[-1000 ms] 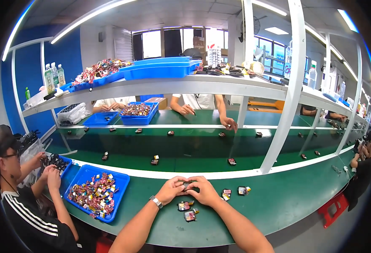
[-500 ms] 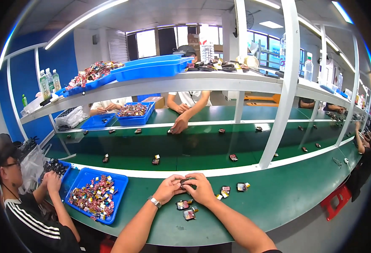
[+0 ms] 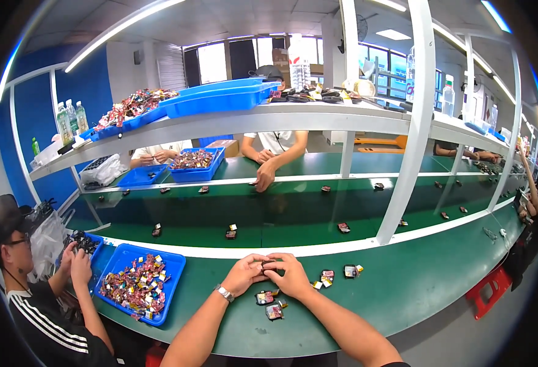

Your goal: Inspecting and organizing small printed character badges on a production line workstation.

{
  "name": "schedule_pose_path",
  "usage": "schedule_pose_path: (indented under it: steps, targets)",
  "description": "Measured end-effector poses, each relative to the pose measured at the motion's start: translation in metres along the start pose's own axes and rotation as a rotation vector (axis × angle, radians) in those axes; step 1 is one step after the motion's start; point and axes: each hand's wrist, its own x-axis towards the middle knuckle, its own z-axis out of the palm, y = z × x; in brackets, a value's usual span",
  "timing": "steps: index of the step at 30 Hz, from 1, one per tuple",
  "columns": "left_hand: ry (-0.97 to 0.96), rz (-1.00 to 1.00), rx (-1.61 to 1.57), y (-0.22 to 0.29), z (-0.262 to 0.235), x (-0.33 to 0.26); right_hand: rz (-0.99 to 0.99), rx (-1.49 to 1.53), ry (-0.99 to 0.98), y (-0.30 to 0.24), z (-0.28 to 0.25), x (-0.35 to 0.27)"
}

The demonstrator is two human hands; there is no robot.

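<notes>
Blue tray (image 3: 170,278) left of left hand (image 3: 244,276)

Bare green table (image 3: 403,287) lies open to the right. On the left the blue tray (image 3: 139,287) blocks the way. Small parts (image 3: 269,304) lie just near of the hands, more (image 3: 336,273) close right. Beyond, the white rail (image 3: 342,246) bounds the far edge.

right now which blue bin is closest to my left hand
The blue bin of small mixed-colour parts on the green bench just left of your left hand; the other blue bins sit across the belt or up on the shelf.
</notes>
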Motion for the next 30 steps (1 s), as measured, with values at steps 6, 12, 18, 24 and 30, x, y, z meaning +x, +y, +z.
schedule_pose_path:
  steps: [6,12,18,24,30]
  targets:
    - [0.012,0.076,0.000,-0.005,-0.001,0.001,-0.109,-0.039,0.015,-0.016,-0.002,0.003]
    - [-0.014,0.104,-0.064,-0.005,-0.004,0.000,-0.123,-0.071,0.058,-0.020,-0.004,0.002]
    - [-0.040,0.110,-0.055,-0.001,0.002,0.000,-0.098,-0.040,0.064,-0.009,-0.001,0.001]
    - [0.008,0.123,-0.023,-0.005,0.000,0.004,-0.070,0.001,0.058,-0.007,0.005,0.003]
    - [0.053,0.107,0.012,-0.005,0.007,0.002,-0.105,-0.074,0.034,-0.006,-0.005,0.004]
